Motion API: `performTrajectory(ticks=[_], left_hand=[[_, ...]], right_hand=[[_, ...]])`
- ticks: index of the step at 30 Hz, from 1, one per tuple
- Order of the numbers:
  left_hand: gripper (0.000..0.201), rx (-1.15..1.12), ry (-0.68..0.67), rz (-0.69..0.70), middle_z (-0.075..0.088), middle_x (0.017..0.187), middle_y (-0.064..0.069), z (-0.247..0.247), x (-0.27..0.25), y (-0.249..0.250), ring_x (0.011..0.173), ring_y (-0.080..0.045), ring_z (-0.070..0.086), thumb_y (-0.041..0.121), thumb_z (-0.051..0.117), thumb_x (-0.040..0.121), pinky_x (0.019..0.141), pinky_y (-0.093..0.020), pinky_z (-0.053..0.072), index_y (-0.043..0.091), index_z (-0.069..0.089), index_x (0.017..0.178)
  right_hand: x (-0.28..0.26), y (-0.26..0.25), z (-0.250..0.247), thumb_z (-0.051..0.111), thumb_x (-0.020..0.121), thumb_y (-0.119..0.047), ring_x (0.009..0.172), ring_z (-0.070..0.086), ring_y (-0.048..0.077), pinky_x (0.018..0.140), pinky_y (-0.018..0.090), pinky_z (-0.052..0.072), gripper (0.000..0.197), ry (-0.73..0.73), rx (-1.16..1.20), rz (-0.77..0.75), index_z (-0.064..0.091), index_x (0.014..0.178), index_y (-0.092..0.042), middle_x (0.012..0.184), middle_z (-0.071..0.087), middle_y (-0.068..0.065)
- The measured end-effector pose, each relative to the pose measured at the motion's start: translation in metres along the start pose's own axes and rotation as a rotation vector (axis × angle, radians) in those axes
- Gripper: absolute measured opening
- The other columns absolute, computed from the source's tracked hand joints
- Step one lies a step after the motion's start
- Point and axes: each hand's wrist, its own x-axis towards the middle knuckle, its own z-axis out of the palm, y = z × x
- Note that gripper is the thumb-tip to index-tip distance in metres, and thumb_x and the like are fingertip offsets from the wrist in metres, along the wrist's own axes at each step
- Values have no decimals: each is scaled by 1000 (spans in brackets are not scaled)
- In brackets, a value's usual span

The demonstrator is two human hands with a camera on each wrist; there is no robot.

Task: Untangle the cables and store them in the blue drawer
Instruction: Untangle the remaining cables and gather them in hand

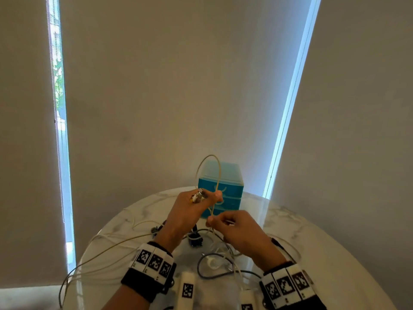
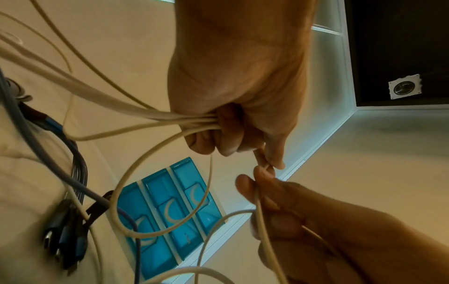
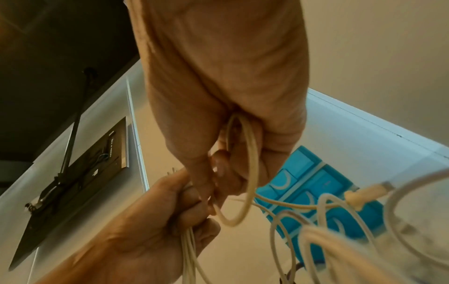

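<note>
Both hands are raised over the table in front of the blue drawer unit (image 1: 228, 193), whose three drawers are all closed. My left hand (image 1: 206, 198) grips a bundle of beige cable (image 2: 136, 119) strands, with metal plugs (image 1: 197, 196) poking out between its fingers. A beige loop (image 1: 211, 156) arches up from that hand. My right hand (image 1: 214, 221) sits just below and to the right, pinching one beige strand (image 2: 263, 226) that runs between the two hands. More beige strands trail off the table's left side.
A tangle of grey (image 1: 201, 268), white and dark cables (image 2: 70, 226) lies on the round marble table (image 1: 312, 242) under my hands. A white plug (image 3: 364, 194) hangs near the drawers. Window blinds stand behind the table.
</note>
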Motion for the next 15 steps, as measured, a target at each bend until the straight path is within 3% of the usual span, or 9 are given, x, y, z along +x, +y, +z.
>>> performTrajectory(ticks=[1, 3, 5, 7, 9, 12, 15], left_hand=[[28, -4, -2, -4, 83, 103, 13, 0, -1, 1, 100, -1, 76, 50, 70, 101, 92, -25, 58, 26, 85, 102], [27, -48, 56, 1, 81, 92, 16, -3, -1, 6, 85, 6, 73, 49, 72, 100, 77, -14, 54, 26, 85, 103], [29, -110, 218, 3, 79, 82, 16, -7, 0, 10, 71, 10, 67, 50, 71, 99, 64, -9, 48, 24, 84, 101], [37, -100, 458, 26, 78, 84, 17, -17, 4, 8, 75, 9, 67, 58, 65, 100, 70, -14, 49, 26, 82, 95], [44, -157, 678, 71, 71, 73, 15, -30, 8, 4, 68, 0, 61, 63, 60, 102, 75, -25, 51, 24, 76, 88], [47, -268, 861, 132, 55, 63, 11, -40, 8, 7, 62, -6, 49, 62, 56, 104, 68, -31, 48, 21, 66, 83], [51, -267, 947, 212, 51, 66, 2, -37, 5, 14, 62, -10, 46, 56, 56, 106, 62, -22, 46, 12, 61, 80]], right_hand=[[2, 0, 0, 72, 101, -43, 76, 67, 7, 71, 29, 60, 23, 0, 64, 7, 82, 94, -24, 84, 74, -7], [3, -2, -5, 67, 105, -34, 63, 59, 9, 54, 22, 49, 21, 96, 210, 24, 78, 97, -19, 76, 68, -2], [6, 1, -20, 59, 109, -24, 63, 57, 14, 51, 22, 45, 18, 393, 430, 20, 72, 100, -16, 77, 65, 4], [8, 1, -47, 51, 108, -12, 62, 55, 15, 49, 24, 43, 19, 776, 751, -45, 65, 97, -20, 76, 60, 4], [7, -3, -72, 43, 107, -9, 54, 52, 10, 47, 23, 41, 23, 1060, 954, -150, 55, 95, -24, 73, 55, -1], [12, -5, -100, 35, 111, -23, 55, 52, 8, 50, 24, 42, 18, 1317, 1062, -250, 50, 100, -22, 77, 54, -4], [52, -8, -102, 38, 105, -43, 73, 60, 13, 71, 34, 56, 38, 1344, 1039, -163, 58, 110, -12, 87, 64, 2]])
